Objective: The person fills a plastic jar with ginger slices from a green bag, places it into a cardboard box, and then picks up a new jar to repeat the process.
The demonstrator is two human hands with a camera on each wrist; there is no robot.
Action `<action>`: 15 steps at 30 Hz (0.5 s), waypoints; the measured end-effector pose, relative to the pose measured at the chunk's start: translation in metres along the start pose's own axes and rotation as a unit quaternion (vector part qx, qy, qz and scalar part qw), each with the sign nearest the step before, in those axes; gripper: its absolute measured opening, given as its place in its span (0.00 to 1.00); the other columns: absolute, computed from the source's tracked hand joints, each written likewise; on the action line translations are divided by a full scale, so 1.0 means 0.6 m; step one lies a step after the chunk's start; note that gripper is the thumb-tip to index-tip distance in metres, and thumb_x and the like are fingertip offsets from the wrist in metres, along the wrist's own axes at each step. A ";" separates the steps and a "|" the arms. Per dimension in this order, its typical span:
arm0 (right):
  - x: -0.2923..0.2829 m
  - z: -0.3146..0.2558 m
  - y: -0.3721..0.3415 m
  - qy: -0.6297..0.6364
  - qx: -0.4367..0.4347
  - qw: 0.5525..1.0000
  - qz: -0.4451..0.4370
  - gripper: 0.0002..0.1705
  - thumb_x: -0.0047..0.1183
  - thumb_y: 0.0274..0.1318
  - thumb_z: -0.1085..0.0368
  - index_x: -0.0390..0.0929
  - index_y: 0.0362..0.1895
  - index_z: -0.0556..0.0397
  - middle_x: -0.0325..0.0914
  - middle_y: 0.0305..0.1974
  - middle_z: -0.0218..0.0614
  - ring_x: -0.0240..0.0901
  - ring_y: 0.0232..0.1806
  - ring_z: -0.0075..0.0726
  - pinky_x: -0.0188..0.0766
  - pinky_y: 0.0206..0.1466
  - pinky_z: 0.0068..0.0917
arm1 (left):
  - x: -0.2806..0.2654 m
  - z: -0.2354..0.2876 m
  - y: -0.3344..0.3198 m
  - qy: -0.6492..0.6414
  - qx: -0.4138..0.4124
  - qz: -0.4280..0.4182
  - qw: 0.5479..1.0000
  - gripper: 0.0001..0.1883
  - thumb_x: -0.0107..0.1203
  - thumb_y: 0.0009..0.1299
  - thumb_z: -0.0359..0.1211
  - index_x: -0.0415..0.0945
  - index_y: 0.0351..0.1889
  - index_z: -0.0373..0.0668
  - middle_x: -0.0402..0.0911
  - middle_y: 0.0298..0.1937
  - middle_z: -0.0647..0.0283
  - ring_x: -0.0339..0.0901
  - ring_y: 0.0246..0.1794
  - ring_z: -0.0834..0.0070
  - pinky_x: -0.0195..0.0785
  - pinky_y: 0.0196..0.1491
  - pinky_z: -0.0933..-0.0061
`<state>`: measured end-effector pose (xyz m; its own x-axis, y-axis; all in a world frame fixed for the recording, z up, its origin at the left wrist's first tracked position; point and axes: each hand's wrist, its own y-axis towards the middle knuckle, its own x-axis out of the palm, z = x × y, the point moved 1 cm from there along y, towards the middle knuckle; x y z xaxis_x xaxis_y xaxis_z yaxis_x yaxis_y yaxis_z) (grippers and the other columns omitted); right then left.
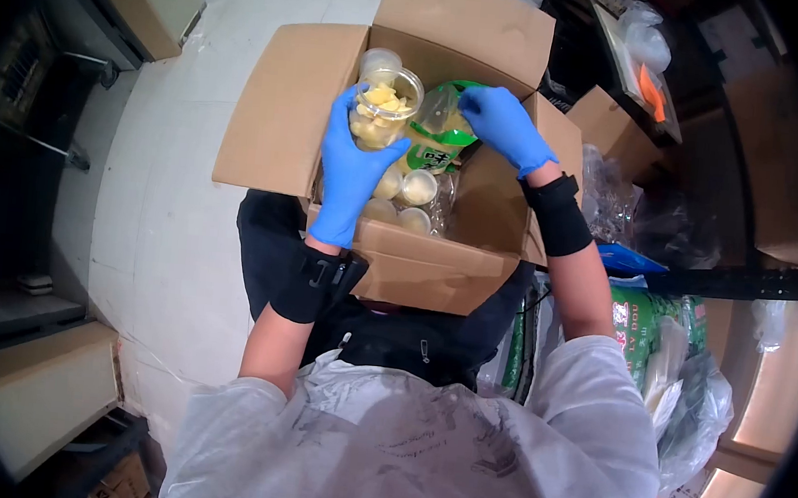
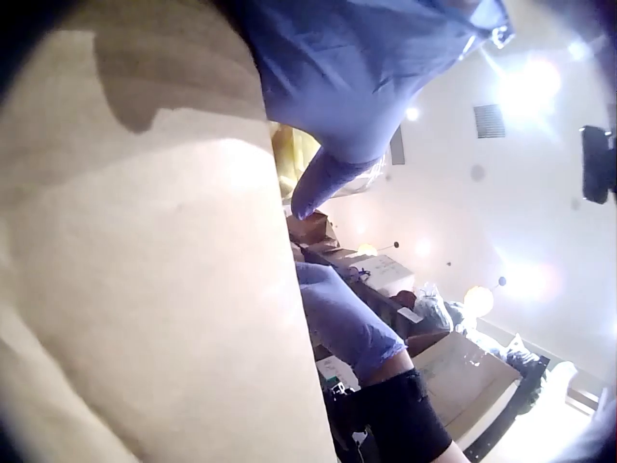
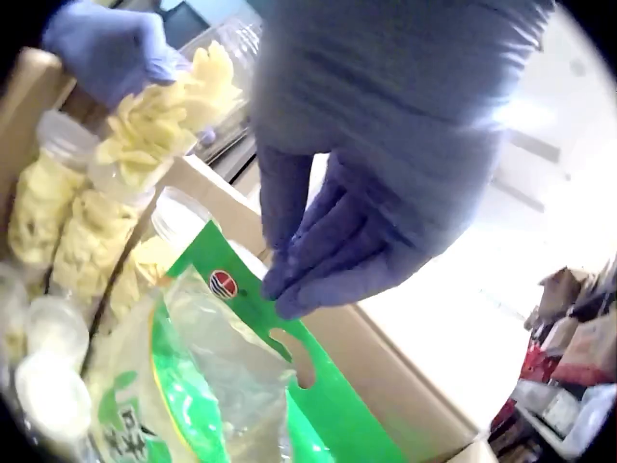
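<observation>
My blue-gloved left hand (image 1: pixel 356 174) grips a clear plastic cup (image 1: pixel 381 134) of thin yellow slices above the left side of a cardboard box (image 1: pixel 440 267). The slices (image 3: pixel 145 135) are heaped high in the right wrist view. A printed green and clear plastic bag (image 3: pixel 207 386) stands in the box, its green top strip cut with a handle hole. Right at that strip's edge are the gathered fingertips of my gloved right hand (image 3: pixel 357 193); I cannot tell whether they pinch it. In the left wrist view, the left glove (image 2: pixel 337 87) partly hides the cup.
Several lidded cups (image 1: pixel 419 187) of similar slices share the box with the bag. Its flaps (image 1: pixel 288 102) stand folded outward. To the right are a shelf edge (image 1: pixel 651 129), clear plastic packaging (image 1: pixel 612 197) and green printed sacks (image 1: pixel 634 331). Pale floor (image 1: pixel 166 200) extends on the left.
</observation>
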<state>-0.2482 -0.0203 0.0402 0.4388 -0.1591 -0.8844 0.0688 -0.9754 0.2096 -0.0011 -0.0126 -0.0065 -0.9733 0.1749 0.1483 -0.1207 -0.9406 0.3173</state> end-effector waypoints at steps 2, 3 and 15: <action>0.014 0.030 0.000 -0.129 -0.050 0.973 -0.185 0.12 0.52 0.55 0.64 0.84 0.39 0.56 0.82 0.36 0.53 0.79 0.41 0.62 0.76 0.45 0.48 | -0.001 0.000 0.000 0.003 0.000 0.000 1.000 0.43 0.75 0.51 0.26 0.66 0.66 0.37 0.74 0.63 0.55 0.72 0.64 0.67 0.66 0.67 0.65; 0.032 0.045 0.004 -0.111 -0.065 0.971 -0.204 0.14 0.50 0.55 0.63 0.84 0.40 0.56 0.83 0.38 0.54 0.79 0.42 0.63 0.76 0.46 0.49 | 0.000 0.000 0.000 -0.008 -0.005 0.003 1.000 0.43 0.76 0.51 0.26 0.66 0.66 0.37 0.74 0.63 0.55 0.72 0.64 0.66 0.66 0.67 0.65; 0.267 0.228 0.069 -0.050 -0.016 0.928 -0.368 0.20 0.50 0.60 0.52 0.86 0.46 0.49 0.84 0.48 0.45 0.81 0.48 0.54 0.74 0.54 0.43 | -0.003 0.028 -0.002 0.042 -0.054 -0.014 0.998 0.42 0.73 0.55 0.23 0.64 0.68 0.38 0.72 0.63 0.56 0.71 0.65 0.66 0.66 0.68 0.65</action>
<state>-0.2979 -0.1072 -0.1499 0.1768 0.5329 -0.8275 0.3437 -0.8212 -0.4555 0.0043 -0.0069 0.0085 -0.9818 0.1801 0.0599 -0.1633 -0.9624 0.2172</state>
